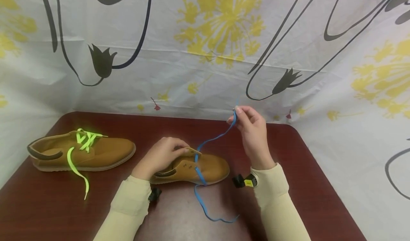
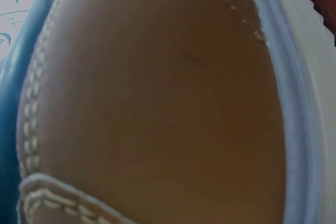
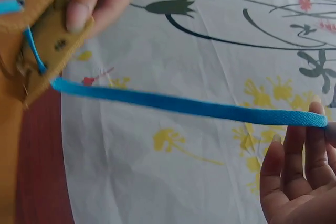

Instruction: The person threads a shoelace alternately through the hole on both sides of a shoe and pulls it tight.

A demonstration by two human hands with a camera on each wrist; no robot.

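Observation:
A tan shoe sits mid-table, a blue lace threaded through its eyelets. My left hand grips the shoe's upper by the eyelet flap; the left wrist view shows only tan leather up close. My right hand is raised behind and to the right of the shoe, pinching the blue lace near its end and holding it taut from the eyelets. The lace's other end trails loose on the table in front of the shoe.
A second tan shoe with a neon green lace lies at the left of the dark red table. A white floral cloth hangs behind and drapes past the table's right side.

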